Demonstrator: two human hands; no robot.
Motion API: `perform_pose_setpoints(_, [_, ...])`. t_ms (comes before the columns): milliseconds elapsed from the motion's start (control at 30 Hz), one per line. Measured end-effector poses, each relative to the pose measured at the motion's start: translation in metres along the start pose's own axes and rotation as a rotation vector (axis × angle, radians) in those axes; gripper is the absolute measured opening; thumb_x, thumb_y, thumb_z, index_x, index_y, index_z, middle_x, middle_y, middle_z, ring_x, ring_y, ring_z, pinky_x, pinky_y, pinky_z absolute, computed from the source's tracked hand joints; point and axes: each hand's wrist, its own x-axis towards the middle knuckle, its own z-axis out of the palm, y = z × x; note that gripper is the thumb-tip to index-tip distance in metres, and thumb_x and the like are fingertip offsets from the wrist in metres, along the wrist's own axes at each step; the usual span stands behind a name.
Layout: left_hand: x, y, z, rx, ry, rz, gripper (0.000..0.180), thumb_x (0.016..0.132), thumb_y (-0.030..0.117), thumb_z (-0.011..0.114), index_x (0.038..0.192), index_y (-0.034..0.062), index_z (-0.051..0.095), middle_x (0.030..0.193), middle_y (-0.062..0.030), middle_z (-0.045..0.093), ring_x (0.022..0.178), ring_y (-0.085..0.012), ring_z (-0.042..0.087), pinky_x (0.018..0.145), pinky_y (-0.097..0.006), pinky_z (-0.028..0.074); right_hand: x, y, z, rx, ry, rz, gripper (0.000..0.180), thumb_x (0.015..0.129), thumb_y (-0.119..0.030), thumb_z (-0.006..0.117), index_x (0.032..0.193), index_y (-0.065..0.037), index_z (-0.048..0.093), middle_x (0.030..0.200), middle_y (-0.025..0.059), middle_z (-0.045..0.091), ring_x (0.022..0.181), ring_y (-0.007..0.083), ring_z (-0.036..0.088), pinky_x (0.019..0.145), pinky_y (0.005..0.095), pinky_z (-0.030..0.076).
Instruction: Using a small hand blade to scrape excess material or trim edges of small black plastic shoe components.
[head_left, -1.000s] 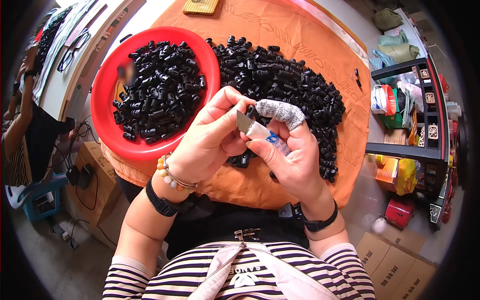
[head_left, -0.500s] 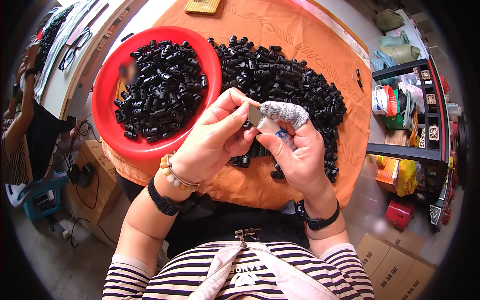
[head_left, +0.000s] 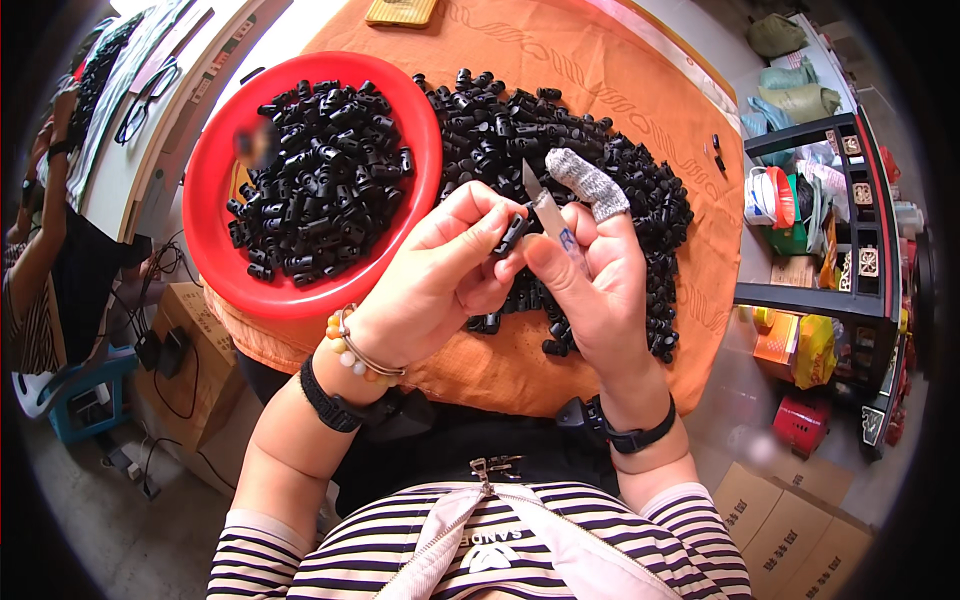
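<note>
Over the table, my left hand (head_left: 425, 260) pinches a small black plastic cord lock (head_left: 512, 236) between thumb and fingers. A knife (head_left: 555, 222) with a bare pointed blade and a pale wrapped handle is gripped in my right hand (head_left: 605, 295). Its blade points away from me, just beyond the cord lock. A grey knitted finger cover (head_left: 592, 185) is on my right index finger, which is raised off the knife. Behind my hands, a pile of similar black parts (head_left: 640, 205) spreads over the table. To the left, a red basin (head_left: 207, 220) holds many more.
An orange cloth (head_left: 690, 350) covers the table. A yellow case (head_left: 402, 11) lies at its far edge. On the right stands a black shelf rack (head_left: 815, 300) with bags, above cardboard boxes (head_left: 790, 530). At far left are another person's arm (head_left: 50, 190) and a blue stool (head_left: 85, 395).
The blade has swung away from the cord lock and now points up and away. My right index finger has lifted off the knife. The cord lock in my left hand has come into view.
</note>
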Motion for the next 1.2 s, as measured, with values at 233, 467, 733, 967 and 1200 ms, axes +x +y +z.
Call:
perform_pose_setpoints(233, [-0.001, -0.001, 0.001, 0.032, -0.049, -0.002, 0.013, 0.095, 0.023, 0.044, 0.099, 0.0113, 0.049, 0.073, 0.0018, 0.050, 0.055, -0.0005, 0.038, 0.044, -0.016, 0.025, 0.004, 0.006, -0.001, -0.015, 0.102, 0.038, 0.044, 0.087, -0.004, 0.056, 0.125, 0.003, 0.036, 0.096, 0.0050, 0.054, 0.082, 0.0043, 0.052, 0.072, 0.0181, 0.044])
perform_pose_setpoints(467, [0.001, 0.001, 0.003, -0.029, 0.026, -0.011, 0.015, 0.095, 0.019, 0.041, 0.104, 0.0090, 0.049, 0.071, -0.0024, 0.046, 0.050, -0.0048, 0.034, 0.043, -0.016, 0.027, -0.001, -0.001, -0.007, -0.024, 0.124, 0.094, 0.041, 0.089, -0.009, 0.055, 0.125, 0.003, 0.039, 0.104, 0.0042, 0.053, 0.090, 0.0039, 0.046, 0.078, 0.0176, 0.039])
perform_pose_setpoints(733, [0.002, -0.003, -0.001, -0.028, -0.054, -0.046, 0.014, 0.095, 0.023, 0.045, 0.100, 0.0110, 0.051, 0.074, 0.0013, 0.049, 0.056, -0.0018, 0.037, 0.045, -0.015, 0.026, -0.001, 0.007, -0.003, -0.028, 0.041, 0.057, 0.043, 0.089, -0.009, 0.056, 0.125, 0.003, 0.037, 0.102, 0.0058, 0.055, 0.086, 0.0040, 0.050, 0.074, 0.0173, 0.043])
perform_pose_setpoints(967, [0.001, 0.000, 0.000, -0.012, -0.087, -0.053, 0.017, 0.094, 0.023, 0.046, 0.104, 0.0097, 0.049, 0.073, 0.0016, 0.046, 0.053, -0.0027, 0.034, 0.045, -0.015, 0.026, 0.002, 0.004, -0.001, 0.092, 0.018, 0.080, 0.043, 0.089, -0.009, 0.055, 0.126, 0.003, 0.037, 0.103, 0.0067, 0.056, 0.084, 0.0057, 0.052, 0.075, 0.0187, 0.044])
perform_pose_setpoints(1200, [0.000, 0.006, 0.009, 0.148, -0.104, 0.055, 0.023, 0.089, 0.014, 0.055, 0.110, 0.0065, 0.048, 0.074, 0.0035, 0.050, 0.059, -0.0017, 0.043, 0.050, -0.015, 0.032, 0.001, 0.001, -0.007, 0.121, 0.050, 0.151, 0.041, 0.091, -0.013, 0.053, 0.126, 0.002, 0.038, 0.100, 0.0025, 0.054, 0.087, 0.0044, 0.048, 0.078, 0.0187, 0.040])
